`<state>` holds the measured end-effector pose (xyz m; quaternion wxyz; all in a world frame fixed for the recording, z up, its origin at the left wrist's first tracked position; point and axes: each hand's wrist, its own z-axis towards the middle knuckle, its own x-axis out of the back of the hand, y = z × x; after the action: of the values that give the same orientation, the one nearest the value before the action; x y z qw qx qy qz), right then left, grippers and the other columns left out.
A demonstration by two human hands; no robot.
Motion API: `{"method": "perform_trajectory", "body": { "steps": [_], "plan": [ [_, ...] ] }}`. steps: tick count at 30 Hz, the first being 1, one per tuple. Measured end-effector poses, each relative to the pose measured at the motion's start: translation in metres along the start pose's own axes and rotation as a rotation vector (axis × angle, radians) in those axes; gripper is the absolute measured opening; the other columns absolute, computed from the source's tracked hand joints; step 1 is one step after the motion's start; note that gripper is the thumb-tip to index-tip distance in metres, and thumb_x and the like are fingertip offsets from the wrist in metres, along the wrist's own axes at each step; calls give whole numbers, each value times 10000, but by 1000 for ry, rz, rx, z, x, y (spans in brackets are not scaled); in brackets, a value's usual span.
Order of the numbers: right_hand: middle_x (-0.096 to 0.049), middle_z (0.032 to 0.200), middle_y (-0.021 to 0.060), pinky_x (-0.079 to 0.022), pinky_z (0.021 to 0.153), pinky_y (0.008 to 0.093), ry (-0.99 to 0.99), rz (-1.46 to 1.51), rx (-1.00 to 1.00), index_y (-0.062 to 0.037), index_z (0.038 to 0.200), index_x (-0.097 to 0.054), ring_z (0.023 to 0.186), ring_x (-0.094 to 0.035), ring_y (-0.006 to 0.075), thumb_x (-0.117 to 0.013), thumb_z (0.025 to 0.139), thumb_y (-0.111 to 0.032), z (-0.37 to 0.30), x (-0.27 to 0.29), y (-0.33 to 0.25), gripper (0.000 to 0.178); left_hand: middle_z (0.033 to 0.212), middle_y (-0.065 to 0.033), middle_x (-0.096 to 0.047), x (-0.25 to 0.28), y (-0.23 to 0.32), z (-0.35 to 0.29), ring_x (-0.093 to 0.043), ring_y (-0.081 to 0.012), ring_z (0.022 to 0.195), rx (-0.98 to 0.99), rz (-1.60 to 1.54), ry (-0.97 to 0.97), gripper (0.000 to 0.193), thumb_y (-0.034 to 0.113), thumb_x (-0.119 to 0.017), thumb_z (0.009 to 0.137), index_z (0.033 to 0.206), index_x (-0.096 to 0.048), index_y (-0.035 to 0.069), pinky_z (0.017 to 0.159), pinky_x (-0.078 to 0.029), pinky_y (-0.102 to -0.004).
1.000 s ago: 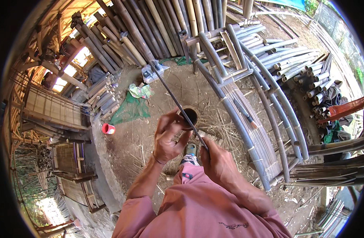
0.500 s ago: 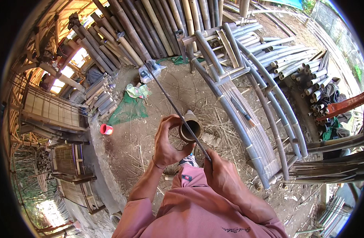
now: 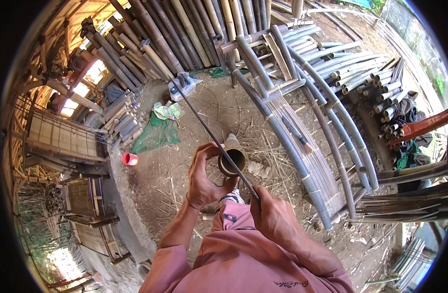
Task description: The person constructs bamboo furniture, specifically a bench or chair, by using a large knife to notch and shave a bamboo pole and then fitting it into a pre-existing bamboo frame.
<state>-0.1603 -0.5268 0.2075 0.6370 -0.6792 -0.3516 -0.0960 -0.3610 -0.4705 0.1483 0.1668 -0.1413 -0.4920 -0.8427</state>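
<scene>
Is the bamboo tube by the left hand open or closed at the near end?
Open: the bamboo tube shows a dark hollow inside its round rim. Its far end? Cannot tell.

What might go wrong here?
The long, thin, dark rod in the bare right hand crosses the open mouth of the round, brown bamboo tube; if it slips, it could scrape the bare left hand holding that tube. Dry, pale plant scraps litter the brown dirt floor, so a step might slip.
</scene>
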Motion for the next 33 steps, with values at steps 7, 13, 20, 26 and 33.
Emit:
{"method": "perform_trajectory", "body": {
  "steps": [7, 13, 20, 26, 33],
  "plan": [
    [-590, 636, 247, -462, 534, 518, -23, -3, 0, -14, 999, -534, 582, -593, 442, -516, 944, -147, 11, 2, -7, 145, 1258, -145, -468, 14, 5, 5, -527, -270, 1160, 100, -55, -52, 766, 82, -825, 631, 1288, -446, -22, 1007, -423, -362],
    [-557, 554, 237, -453, 497, 504, 44, -31, -23, 11, 903, -535, 522, -576, 436, -513, 948, -160, 33, 18, -1, 178, 1284, -194, -533, 58, 134, 92, -528, -282, 1187, -294, 355, 159, 657, 231, -713, 798, 1339, -448, -32, 1050, -376, -394],
    [-572, 608, 264, -464, 548, 515, 75, -84, 74, 28, 894, -538, 596, -599, 443, -515, 942, -175, 59, 8, -22, 210, 1241, -191, -615, 11, 25, 170, -538, -308, 1242, -591, 682, -308, 849, 709, -249, 919, 1241, -583, -2, 1127, -239, -573],
    [-602, 682, 291, -478, 567, 536, -11, -32, 22, 51, 858, -512, 646, -608, 474, -493, 935, -190, 62, 29, -42, 254, 1305, -178, -578, 50, 45, 226, -522, -287, 1264, -558, 622, -210, 796, 686, -274, 933, 1238, -605, 30, 1140, -207, -568],
    [-627, 693, 223, -474, 622, 488, -12, -74, -83, -1, 815, -609, 628, -621, 366, -490, 916, -196, 105, 44, -67, 250, 1183, -197, -649, 50, -70, 274, -592, -249, 1171, -147, 396, -426, 694, 656, -341, 941, 1200, -652, 92, 995, -431, -451]
  ]
}}
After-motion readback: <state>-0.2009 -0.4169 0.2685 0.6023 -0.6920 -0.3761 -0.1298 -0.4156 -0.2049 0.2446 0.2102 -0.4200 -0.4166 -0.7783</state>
